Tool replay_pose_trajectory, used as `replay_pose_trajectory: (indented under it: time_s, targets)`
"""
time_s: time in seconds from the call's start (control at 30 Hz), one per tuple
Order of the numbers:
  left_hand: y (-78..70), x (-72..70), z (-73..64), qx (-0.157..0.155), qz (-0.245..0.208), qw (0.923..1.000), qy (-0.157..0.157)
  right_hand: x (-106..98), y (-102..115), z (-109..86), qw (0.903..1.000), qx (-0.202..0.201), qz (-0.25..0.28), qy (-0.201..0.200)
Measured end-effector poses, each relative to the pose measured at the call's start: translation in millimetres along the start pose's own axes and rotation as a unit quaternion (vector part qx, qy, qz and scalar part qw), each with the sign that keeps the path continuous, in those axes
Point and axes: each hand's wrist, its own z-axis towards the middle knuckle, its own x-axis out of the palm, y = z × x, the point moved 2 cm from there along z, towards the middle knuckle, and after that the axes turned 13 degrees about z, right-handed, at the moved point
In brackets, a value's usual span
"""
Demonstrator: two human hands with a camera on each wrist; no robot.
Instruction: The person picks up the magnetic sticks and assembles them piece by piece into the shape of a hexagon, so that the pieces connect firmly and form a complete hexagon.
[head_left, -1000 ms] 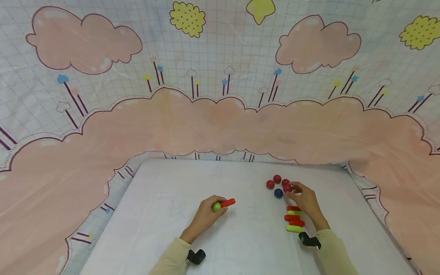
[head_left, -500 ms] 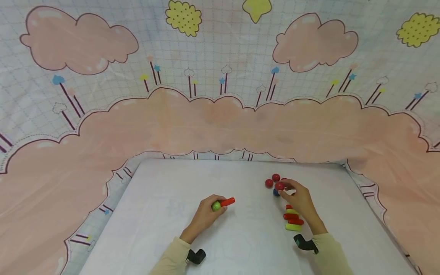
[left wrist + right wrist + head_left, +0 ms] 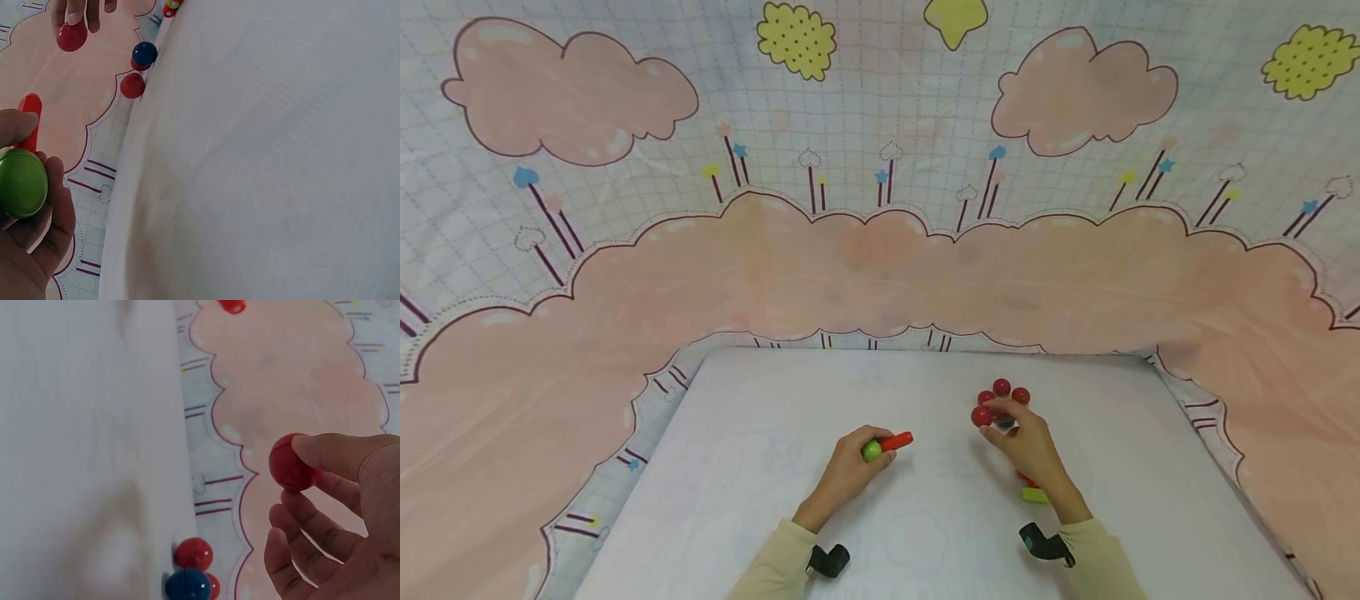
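My left hand [image 3: 846, 473] holds a green ball [image 3: 24, 184] and a red rod [image 3: 898, 441] that sticks out from it. The thumb lies on the rod in the left wrist view. My right hand [image 3: 1036, 448] pinches a red ball [image 3: 292, 464] between thumb and index finger, raised over the table, while the other fingers curve loosely. Behind that hand is a loose group of red balls [image 3: 1002, 387]. A dark blue ball [image 3: 188, 586] lies with them, mostly covered by the hand in the head view.
A column of rods lies under my right wrist, largely hidden; a yellow-green rod [image 3: 1034, 495] and part of a red rod [image 3: 1026, 478] show. The white table [image 3: 760, 400] meets a cloud-patterned cloth [image 3: 850, 267] behind. Each wrist carries a small black camera [image 3: 829, 561].
My right hand has carried the red ball leftward and slightly nearer, away from the other red balls, and now covers more of the rods. My left hand has stayed in place.
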Motion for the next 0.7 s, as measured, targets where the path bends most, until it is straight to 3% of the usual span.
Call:
replay_pose_trajectory:
  time_s: [0.4, 0.7]
  targets:
    - [-1.8, -0.6, 1.1, 0.002, -0.001, 1.0, 0.003, 23, 25, -2.8, 0.9992, -0.021, 0.028, 0.02]
    - [-5.4, -1.8, 3.5, 0.004, 0.003, 1.0, 0.006, 36, 38, -5.8, 0.9987, -0.029, 0.021, 0.035]
